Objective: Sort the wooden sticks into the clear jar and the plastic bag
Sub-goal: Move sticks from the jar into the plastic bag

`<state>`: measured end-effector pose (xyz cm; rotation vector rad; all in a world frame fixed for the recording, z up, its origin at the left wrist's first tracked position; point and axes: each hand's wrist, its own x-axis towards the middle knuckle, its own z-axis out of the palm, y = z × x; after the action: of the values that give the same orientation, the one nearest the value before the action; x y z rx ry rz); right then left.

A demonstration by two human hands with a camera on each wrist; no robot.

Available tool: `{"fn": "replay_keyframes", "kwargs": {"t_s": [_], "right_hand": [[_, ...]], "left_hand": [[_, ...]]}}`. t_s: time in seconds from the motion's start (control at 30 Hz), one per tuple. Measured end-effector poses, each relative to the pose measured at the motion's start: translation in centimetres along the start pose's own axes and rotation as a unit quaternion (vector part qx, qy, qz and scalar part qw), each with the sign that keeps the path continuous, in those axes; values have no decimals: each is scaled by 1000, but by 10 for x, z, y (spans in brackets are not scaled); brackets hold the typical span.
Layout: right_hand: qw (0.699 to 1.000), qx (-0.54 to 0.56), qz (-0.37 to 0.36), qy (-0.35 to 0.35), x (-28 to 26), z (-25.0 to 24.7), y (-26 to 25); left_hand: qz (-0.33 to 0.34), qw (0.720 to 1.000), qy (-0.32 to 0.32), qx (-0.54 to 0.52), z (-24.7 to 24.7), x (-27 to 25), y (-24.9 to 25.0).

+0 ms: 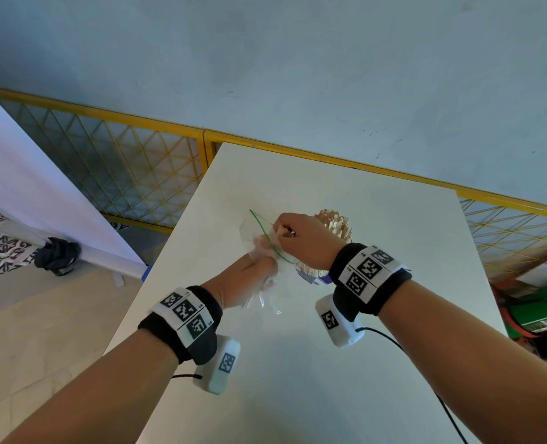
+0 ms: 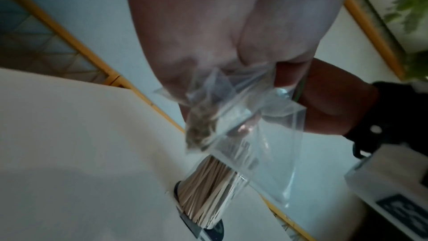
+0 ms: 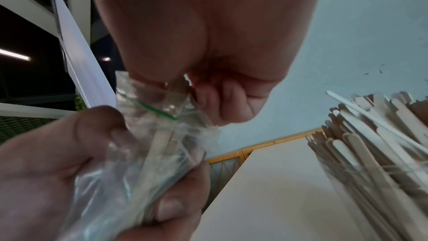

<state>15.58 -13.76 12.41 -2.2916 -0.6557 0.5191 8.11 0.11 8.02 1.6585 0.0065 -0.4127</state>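
My left hand (image 1: 259,267) grips a clear plastic bag (image 1: 256,232) with a green zip line, bunched around its middle and held above the white table (image 1: 329,363). Several wooden sticks (image 3: 159,142) lie inside the bag (image 3: 139,153). My right hand (image 1: 280,232) is at the bag's mouth, fingers curled, pinching a few sticks (image 1: 285,233) there. Just behind and to the right stands the clear jar (image 1: 312,272), packed with upright wooden sticks (image 1: 333,224). In the left wrist view the bag (image 2: 254,135) hangs over the jar (image 2: 208,195).
A yellow mesh fence (image 1: 131,168) runs behind the table, close to its far edge. A white board (image 1: 41,193) leans at the left with a dark cloth (image 1: 57,256) at its foot. Green and red items (image 1: 541,309) lie past the table's right side.
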Motion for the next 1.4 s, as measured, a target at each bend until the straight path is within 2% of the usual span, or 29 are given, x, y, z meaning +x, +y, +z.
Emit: {"fn": "replay_keyframes", "kwargs": {"t_s": [0.07,0.17,0.27,0.37,0.5,0.67,0.8,0.87,0.93,1.0,1.17,1.3,1.4], "right_hand": [[1000,5,-8,4,0,-1,0],[999,25,-25,24,0,-6,1],[995,62,-24,72,1,-18,8],[988,101,-3,116,4,-26,12],[964,241,56,103,4,-21,12],[948,283,71,129,4,-13,17],[962,234,102,97,6,-9,18],[971,185,113,100,8,-6,21],[981,137,112,80,6,-4,27],[982,126,126,58,2,-4,34],[968,201,126,87,-1,-18,40],[969,192,105,116,3,-40,35],[955,218,107,170,9,-64,36]], "left_hand": [[26,999,3,21,1,1,-2],[63,997,35,-9,-2,2,-6],[59,997,38,-30,-9,0,-11],[60,998,21,-17,-13,-1,-15],[90,996,24,-12,-3,0,-12],[111,993,34,6,5,2,-6],[131,990,36,19,8,4,-9],[128,990,27,62,7,7,-15],[125,983,13,132,6,7,-20],[114,982,0,152,4,7,-24],[68,996,9,56,-2,7,-29],[32,998,51,-7,-8,11,-34],[27,993,103,-46,-14,15,-35]]}}
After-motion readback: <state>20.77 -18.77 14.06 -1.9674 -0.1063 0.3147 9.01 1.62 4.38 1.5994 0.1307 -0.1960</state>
